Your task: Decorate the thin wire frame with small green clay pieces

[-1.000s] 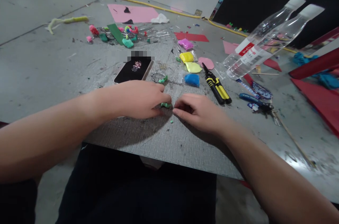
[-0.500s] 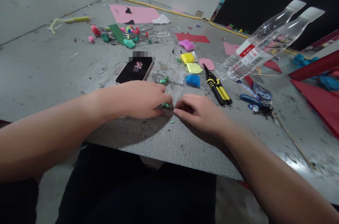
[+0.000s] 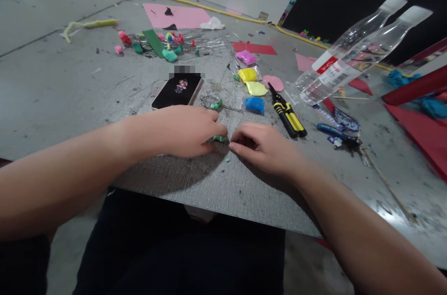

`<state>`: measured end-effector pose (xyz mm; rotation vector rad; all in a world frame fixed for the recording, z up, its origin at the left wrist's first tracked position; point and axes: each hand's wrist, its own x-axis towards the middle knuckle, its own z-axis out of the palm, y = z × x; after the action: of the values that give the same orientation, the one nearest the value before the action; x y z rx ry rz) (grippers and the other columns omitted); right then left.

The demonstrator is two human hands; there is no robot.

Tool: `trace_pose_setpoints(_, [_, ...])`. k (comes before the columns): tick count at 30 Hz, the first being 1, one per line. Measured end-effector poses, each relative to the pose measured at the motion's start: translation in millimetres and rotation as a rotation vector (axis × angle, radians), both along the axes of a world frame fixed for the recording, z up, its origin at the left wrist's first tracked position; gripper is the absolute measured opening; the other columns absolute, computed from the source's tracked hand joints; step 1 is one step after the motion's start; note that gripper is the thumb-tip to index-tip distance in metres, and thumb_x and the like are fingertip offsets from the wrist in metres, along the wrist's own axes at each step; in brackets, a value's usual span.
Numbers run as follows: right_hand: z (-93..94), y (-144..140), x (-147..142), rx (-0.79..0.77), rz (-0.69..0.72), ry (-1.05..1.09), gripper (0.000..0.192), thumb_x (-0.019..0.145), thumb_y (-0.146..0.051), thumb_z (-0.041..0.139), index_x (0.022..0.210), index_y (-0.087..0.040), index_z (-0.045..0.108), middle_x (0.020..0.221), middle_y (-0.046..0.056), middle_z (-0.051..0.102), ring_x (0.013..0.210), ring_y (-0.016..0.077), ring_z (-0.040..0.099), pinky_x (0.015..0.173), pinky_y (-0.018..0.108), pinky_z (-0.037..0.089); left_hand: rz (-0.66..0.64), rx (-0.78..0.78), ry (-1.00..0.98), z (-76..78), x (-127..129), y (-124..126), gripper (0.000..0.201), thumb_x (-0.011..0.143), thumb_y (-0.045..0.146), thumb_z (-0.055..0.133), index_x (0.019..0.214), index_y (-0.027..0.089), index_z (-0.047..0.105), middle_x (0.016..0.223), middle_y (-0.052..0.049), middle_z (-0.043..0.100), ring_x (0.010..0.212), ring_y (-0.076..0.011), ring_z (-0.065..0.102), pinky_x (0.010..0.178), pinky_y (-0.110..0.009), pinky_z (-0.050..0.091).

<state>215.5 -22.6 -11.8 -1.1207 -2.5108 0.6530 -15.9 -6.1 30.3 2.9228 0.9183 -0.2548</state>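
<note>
Green clay (image 3: 220,138), a small lump, sits at frame centre on the grey board (image 3: 195,183), pinched at the fingertips of the left hand (image 3: 185,130). Left hand lies palm-down on the board, fingers curled onto the clay; most of the lump is hidden under them.

Upper left of frame: a yellow-green clay strip (image 3: 89,25) on the floor, then a scatter of pink and green clay bits (image 3: 167,48) beside a pink sheet (image 3: 178,16). Just above the left hand: a black phone (image 3: 177,91), flat, screen dark. Right of the phone: a wire ring (image 3: 208,101) with a green bit on it.

Centre: right hand (image 3: 265,148) rests palm-down just right of the clay, fingertips nearly meeting the left hand's. Fingers are curled inward; whether they actually grip the clay or only touch it cannot be told. One green crumb (image 3: 227,160) lies on the board just below the two hands.

Above the right hand: bagged clay in a column, purple (image 3: 246,57), yellow (image 3: 247,74), pale yellow (image 3: 256,88), blue (image 3: 253,105). Right of these: black-and-yellow cutters (image 3: 287,113). Upper right: two clear bottles (image 3: 352,55) lying tilted, white caps. Far right edge: red sheets (image 3: 422,127).
</note>
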Motion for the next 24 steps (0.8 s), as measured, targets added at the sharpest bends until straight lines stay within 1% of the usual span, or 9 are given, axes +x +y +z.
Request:
trace_pose_setpoints(5, [0.4, -0.3, 0.1, -0.003, -0.004, -0.007, 0.017, 0.099, -0.031, 0.061, 0.086, -0.020, 0.062, 0.081, 0.002, 0.062, 0.074, 0.0179, 0.056, 0.068, 0.032, 0.041, -0.002, 0.007, 0.007, 1.1, -0.1, -2.3, 0.030, 0.098, 0.034, 0.058, 0.120, 0.019, 0.072, 0.100, -0.011, 0.069, 0.075, -0.0215, 0.064, 0.066, -0.031, 0.044])
trace_pose_setpoints(10, [-0.4, -0.7, 0.3, 0.002, -0.004, -0.009, 0.017, 0.099, -0.032, 0.061, 0.086, -0.021, 0.061, 0.080, 0.002, 0.061, 0.074, 0.0183, 0.056, 0.068, 0.033, 0.041, -0.004, 0.027, 0.012, 3.0, -1.4, -6.0, 0.027, 0.097, 0.031, 0.058, 0.115, 0.018, 0.072, 0.099, -0.011, 0.069, 0.075, -0.0217, 0.064, 0.065, -0.032, 0.044])
trace_pose_setpoints(16, [-0.4, -0.9, 0.4, -0.007, -0.004, -0.016, 0.017, 0.100, -0.032, 0.061, 0.087, -0.021, 0.061, 0.080, 0.002, 0.062, 0.074, 0.0184, 0.057, 0.068, 0.033, 0.041, -0.016, 0.033, -0.002, 2.4, -2.3, -6.7, 0.026, 0.097, 0.031, 0.056, 0.114, 0.018, 0.071, 0.101, -0.012, 0.070, 0.081, -0.0249, 0.066, 0.068, -0.034, 0.045])
trace_pose_setpoints(24, [1.4, -0.8, 0.2, -0.033, -0.012, -0.019, 0.016, 0.099, -0.032, 0.060, 0.086, -0.022, 0.060, 0.081, 0.003, 0.063, 0.076, 0.0195, 0.057, 0.069, 0.034, 0.042, -0.017, 0.033, -0.025, 1.6, -3.5, -6.6, 0.024, 0.096, 0.029, 0.057, 0.112, 0.019, 0.072, 0.098, -0.011, 0.070, 0.079, -0.0234, 0.066, 0.068, -0.033, 0.046])
